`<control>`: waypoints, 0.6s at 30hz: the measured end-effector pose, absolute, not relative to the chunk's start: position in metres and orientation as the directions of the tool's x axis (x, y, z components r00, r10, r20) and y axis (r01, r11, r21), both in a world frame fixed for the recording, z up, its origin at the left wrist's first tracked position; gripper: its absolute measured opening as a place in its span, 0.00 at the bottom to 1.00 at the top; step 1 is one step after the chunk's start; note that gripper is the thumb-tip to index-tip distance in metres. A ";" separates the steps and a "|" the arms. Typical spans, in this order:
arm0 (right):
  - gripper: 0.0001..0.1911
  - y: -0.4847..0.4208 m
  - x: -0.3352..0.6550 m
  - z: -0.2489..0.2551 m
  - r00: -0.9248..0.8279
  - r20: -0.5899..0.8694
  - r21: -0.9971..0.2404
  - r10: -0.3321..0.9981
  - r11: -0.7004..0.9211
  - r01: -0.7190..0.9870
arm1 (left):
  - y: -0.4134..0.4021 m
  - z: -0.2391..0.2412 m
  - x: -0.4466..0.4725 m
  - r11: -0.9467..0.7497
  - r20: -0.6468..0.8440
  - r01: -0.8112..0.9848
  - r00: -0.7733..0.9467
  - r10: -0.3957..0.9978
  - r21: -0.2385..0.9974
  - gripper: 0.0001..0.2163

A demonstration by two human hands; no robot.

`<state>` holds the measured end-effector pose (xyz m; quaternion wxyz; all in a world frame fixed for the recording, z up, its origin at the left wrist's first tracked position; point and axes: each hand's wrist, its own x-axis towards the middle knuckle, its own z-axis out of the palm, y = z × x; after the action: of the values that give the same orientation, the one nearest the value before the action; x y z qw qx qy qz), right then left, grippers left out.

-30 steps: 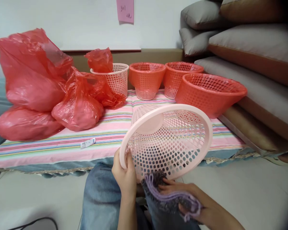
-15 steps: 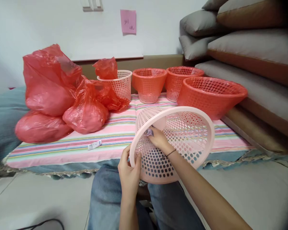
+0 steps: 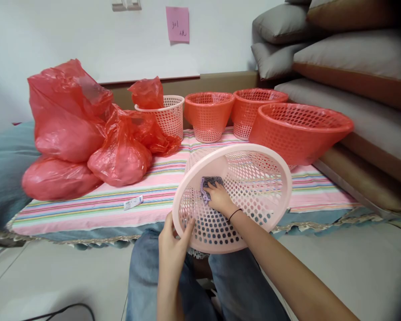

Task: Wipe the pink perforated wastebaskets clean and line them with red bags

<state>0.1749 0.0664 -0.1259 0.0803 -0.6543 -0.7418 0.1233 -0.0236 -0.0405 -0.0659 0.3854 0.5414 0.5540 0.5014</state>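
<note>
A pale pink perforated plastic basket (image 3: 254,178) is tilted on my lap, its mouth facing me. My left hand (image 3: 173,247) grips its near rim, thumb inside. Reaching into the basket, my right hand (image 3: 220,199) presses a small grey and lilac cloth (image 3: 210,183) against the inner wall near the bottom. A thin black band circles my right wrist.
On the striped cover (image 3: 153,196) stand several baskets: a pale one (image 3: 169,113) holding a red bag, two orange ones (image 3: 207,113) and a large orange one (image 3: 297,129). Full red plastic bags (image 3: 73,133) lie left. Cushions (image 3: 347,58) are stacked right. A small label (image 3: 132,203) lies on the cover.
My right hand went from below the basket, holding the cloth, into the basket, and now pushes the cloth on the inner wall. The basket has tilted slightly in my left hand.
</note>
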 end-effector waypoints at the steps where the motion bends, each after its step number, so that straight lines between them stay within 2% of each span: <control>1: 0.32 0.067 0.176 -0.126 -0.128 -0.042 -0.283 0.991 0.111 0.953 | -0.041 -0.062 -0.024 -0.108 0.147 0.235 -0.157 0.977 0.966 0.20; 4: 0.32 0.066 0.177 -0.127 -0.114 -0.039 -0.263 0.993 0.100 0.960 | -0.040 -0.054 -0.023 -0.203 0.268 0.259 -0.244 0.932 0.944 0.20; 7: 0.34 0.063 0.180 -0.129 -0.089 -0.031 -0.304 0.996 0.075 0.950 | -0.037 -0.055 -0.016 -0.299 0.351 0.228 -0.235 0.906 0.926 0.19; 10: 0.35 0.057 0.183 -0.133 -0.061 -0.031 -0.401 0.998 0.044 0.915 | -0.034 -0.066 -0.003 -0.330 0.367 0.194 -0.204 0.908 0.924 0.16; 13: 0.36 0.046 0.185 -0.137 -0.043 -0.008 -0.478 0.999 0.034 0.878 | -0.035 -0.073 0.009 -0.340 0.382 0.198 -0.243 0.892 0.919 0.16; 18: 0.37 0.013 0.184 -0.130 -0.068 0.013 -0.514 0.998 0.066 0.855 | -0.039 -0.073 0.014 -0.335 0.399 0.230 -0.353 0.846 0.914 0.15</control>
<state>0.1844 0.0133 -0.1300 0.1866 -0.6564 -0.7057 0.1905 0.0135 -0.0394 -0.0725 0.2425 0.5144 0.5231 0.6347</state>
